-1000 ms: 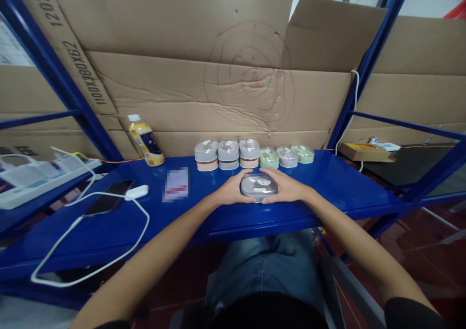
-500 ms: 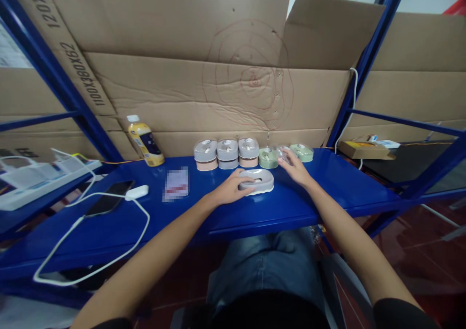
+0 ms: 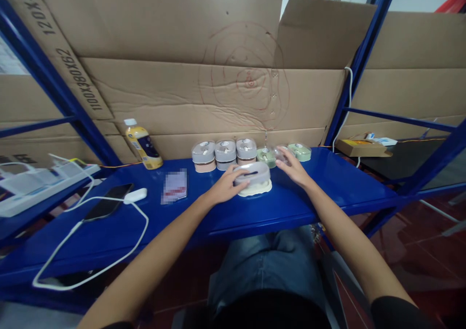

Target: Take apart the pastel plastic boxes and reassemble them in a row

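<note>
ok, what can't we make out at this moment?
All in the head view:
- Underside of the grey cover: turned away from the camera; the left hand also hides one end.
- Grip on the clear piece at the right hand: fingers in the way, and blurred.
- Print on the flat item: pixelated.
- Text on the white stickers: too small.
- Power strip: cut by the left edge.
</note>
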{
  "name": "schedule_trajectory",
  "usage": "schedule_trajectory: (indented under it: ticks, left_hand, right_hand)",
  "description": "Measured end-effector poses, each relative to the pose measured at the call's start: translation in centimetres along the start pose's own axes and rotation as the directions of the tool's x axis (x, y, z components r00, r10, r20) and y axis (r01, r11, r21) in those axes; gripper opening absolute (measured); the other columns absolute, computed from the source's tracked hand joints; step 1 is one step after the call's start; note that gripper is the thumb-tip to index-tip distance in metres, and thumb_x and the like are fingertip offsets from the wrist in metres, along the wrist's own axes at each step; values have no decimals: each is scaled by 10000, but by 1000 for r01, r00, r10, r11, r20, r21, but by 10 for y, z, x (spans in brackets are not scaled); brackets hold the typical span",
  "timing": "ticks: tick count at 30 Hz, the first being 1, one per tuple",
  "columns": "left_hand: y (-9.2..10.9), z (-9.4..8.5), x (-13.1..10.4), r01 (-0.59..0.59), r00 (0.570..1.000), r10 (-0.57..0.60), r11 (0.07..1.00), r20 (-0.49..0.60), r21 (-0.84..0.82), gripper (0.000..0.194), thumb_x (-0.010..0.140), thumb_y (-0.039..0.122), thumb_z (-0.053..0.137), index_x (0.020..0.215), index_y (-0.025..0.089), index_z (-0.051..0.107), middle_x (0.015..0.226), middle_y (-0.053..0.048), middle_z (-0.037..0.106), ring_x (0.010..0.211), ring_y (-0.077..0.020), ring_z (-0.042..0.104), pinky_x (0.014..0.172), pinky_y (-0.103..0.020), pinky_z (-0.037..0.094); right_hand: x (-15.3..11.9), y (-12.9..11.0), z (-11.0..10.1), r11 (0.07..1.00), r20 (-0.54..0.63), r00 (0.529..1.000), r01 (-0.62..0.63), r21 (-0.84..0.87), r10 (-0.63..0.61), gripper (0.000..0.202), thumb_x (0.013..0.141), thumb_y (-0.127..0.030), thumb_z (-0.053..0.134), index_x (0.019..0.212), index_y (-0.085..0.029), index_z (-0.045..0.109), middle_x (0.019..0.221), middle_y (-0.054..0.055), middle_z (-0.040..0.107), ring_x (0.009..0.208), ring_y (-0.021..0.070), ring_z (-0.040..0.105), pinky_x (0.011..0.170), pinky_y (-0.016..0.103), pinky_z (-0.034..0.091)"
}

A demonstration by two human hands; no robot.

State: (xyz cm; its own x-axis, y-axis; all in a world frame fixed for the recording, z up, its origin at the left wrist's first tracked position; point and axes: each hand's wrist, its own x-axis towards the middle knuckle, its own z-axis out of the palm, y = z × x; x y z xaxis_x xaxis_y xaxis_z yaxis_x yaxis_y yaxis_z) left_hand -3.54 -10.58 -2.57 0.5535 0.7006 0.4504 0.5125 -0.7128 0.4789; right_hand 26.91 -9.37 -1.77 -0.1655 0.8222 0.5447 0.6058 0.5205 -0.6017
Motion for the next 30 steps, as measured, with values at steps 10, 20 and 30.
schedule_trajectory:
  ticks: [10, 20, 30]
  left_hand:
    - [-11, 30, 3, 81, 997, -75, 972, 33, -222, 1105, 664, 460, 917, 1550, 202, 309, 1374, -170, 619, 1267, -362, 624, 1093, -531, 487]
    - [-13, 29, 4, 69, 996, -50, 954, 74, -291, 1123, 660, 438, 919, 1573, 220, 302, 1464, -188, 586, 1367, -372, 570, 1141, -530, 451]
    - [-15, 28, 3, 95, 992, -64, 950, 111, -297, 1139, 662, 458, 918, 1572, 178, 293, 1487, -212, 555, 1397, -377, 538, 1163, -551, 428]
  right_hand:
    - [-2, -30, 19, 930, 418, 838, 363, 52, -351, 865, 728, -585, 865, 1485, -297, 564, 1366, 97, 647, 1246, 309, 622, 1083, 502, 496]
    - [-6, -29, 32, 928, 436, 852, 363, -89, -291, 865, 775, -706, 771, 1520, -339, 528, 1367, 100, 617, 1265, 332, 604, 1082, 519, 499]
    - [-23, -27, 21, 932, 436, 852, 355, -75, -289, 831, 859, -642, 720, 1574, -319, 446, 1455, 129, 544, 1332, 347, 561, 1117, 535, 475]
